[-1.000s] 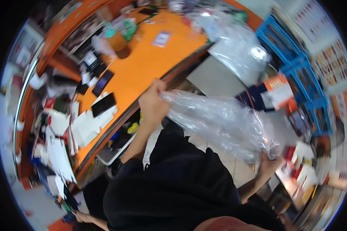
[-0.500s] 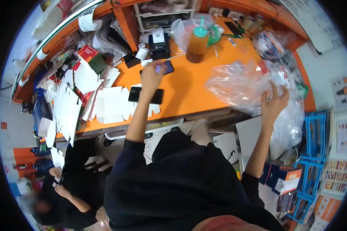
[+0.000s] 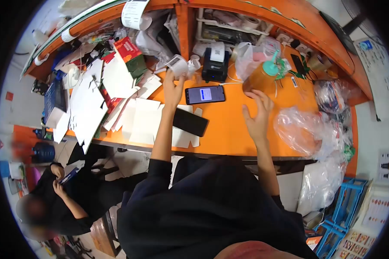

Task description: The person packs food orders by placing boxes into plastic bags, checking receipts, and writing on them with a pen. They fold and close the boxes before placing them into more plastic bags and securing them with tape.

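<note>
My left hand (image 3: pixel 173 88) holds a white paper roll (image 3: pixel 177 66) between its fingers, left of a black label printer (image 3: pixel 215 64). A phone with a lit screen (image 3: pixel 205 95) lies on the orange table (image 3: pixel 229 129). Below it a dark phone (image 3: pixel 190 122) rests partly on white cut card (image 3: pixel 144 121). My right hand (image 3: pixel 258 113) is over the table with its fingers apart and nothing in it, just below a bottle of amber liquid with a turquoise cap (image 3: pixel 263 75).
Clear plastic bags (image 3: pixel 301 129) lie at the right. Card sheets (image 3: pixel 88 101) and a red and green box (image 3: pixel 129 54) crowd the left. A co-worker (image 3: pixel 69 198) at lower left holds a small item. Blue crates (image 3: pixel 343 207) stand at lower right.
The view has shifted right-to-left over the table. My left hand has gone from the lit phone to the paper roll. My right hand has left the plastic bags and moved toward the bottle.
</note>
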`<action>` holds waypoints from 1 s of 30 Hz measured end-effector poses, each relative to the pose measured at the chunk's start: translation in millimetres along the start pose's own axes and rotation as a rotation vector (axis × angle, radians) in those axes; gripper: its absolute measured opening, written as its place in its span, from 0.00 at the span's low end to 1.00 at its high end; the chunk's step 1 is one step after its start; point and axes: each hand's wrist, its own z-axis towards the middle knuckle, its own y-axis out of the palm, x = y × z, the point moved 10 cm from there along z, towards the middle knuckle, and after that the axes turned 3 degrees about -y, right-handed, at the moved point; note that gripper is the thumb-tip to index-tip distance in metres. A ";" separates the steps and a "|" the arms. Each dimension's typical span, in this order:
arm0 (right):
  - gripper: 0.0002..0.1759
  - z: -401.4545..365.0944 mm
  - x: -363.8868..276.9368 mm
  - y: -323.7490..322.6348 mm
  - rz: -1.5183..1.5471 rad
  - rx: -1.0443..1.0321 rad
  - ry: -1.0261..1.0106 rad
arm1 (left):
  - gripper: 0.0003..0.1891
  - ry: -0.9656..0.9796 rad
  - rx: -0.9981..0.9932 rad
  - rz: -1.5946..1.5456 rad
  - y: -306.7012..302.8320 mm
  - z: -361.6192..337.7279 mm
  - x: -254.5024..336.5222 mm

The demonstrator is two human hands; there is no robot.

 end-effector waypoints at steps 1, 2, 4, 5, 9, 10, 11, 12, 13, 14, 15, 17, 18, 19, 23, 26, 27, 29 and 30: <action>0.25 10.5 -7.6 25.5 0.160 -0.096 -0.001 | 0.14 -0.085 -0.056 -0.127 0.6 -2.0 -0.7; 0.25 20.0 -17.8 40.1 0.175 -0.109 -0.013 | 0.14 -0.169 -0.109 -0.256 2.2 -4.1 -0.5; 0.24 44.4 -48.1 57.0 0.474 -0.086 0.004 | 0.15 -0.242 -0.208 -0.423 3.5 -4.5 18.2; 0.24 53.9 -61.4 68.6 0.487 -0.100 -0.012 | 0.16 -0.306 -0.237 -0.466 1.3 -5.2 24.7; 0.18 62.3 -81.9 122.9 0.936 -0.424 0.097 | 0.23 -0.349 -0.240 -0.526 -14.7 8.3 63.6; 0.16 53.2 -90.1 141.9 1.057 -0.639 0.205 | 0.27 -0.237 -0.248 -0.570 -20.5 15.3 79.8; 0.13 49.8 -96.0 141.0 1.212 -0.591 0.285 | 0.29 -0.305 -0.200 -0.791 -23.0 19.2 81.3; 0.13 48.1 -101.9 138.8 1.216 -0.616 0.275 | 0.32 -0.365 -0.151 -1.012 -25.4 22.7 82.7; 0.13 42.4 -107.0 141.1 1.264 -0.688 0.311 | 0.34 -0.298 -0.200 -1.056 -30.2 29.5 89.8; 0.13 36.6 -110.2 144.8 1.309 -0.760 0.349 | 0.34 -0.296 -0.177 -1.052 -34.4 31.3 85.0; 0.14 33.8 -112.8 146.9 1.359 -0.800 0.353 | 0.34 -0.288 -0.239 -1.268 -31.5 31.0 88.0; 0.14 32.8 -111.7 152.1 1.372 -0.839 0.398 | 0.33 -0.276 -0.292 -1.482 -30.6 31.0 88.6; 0.14 30.9 -108.8 154.9 1.383 -0.857 0.444 | 0.32 -0.247 -0.275 -1.463 -34.1 32.6 87.1; 0.14 32.9 -97.2 162.2 1.385 -0.859 0.451 | 0.31 -0.222 -0.263 -1.444 -37.1 34.1 87.0; 0.17 80.5 19.5 182.4 0.243 -0.623 0.297 | 0.28 -0.274 -0.036 -1.134 -62.4 29.5 70.6; 0.25 80.9 50.4 213.6 -0.110 -0.755 0.361 | 0.28 -0.339 0.005 -1.080 -61.2 19.7 53.4; 0.32 77.1 66.9 235.1 -0.183 -0.627 0.281 | 0.27 -0.392 0.021 -1.062 -57.7 14.6 46.1; 0.26 70.8 53.6 235.9 -0.100 -0.620 0.323 | 0.26 -0.475 -0.001 -1.012 -46.4 8.3 36.4; 0.24 69.0 53.9 240.5 -0.024 -0.567 0.309 | 0.25 -0.555 -0.012 -0.957 -39.5 3.6 27.2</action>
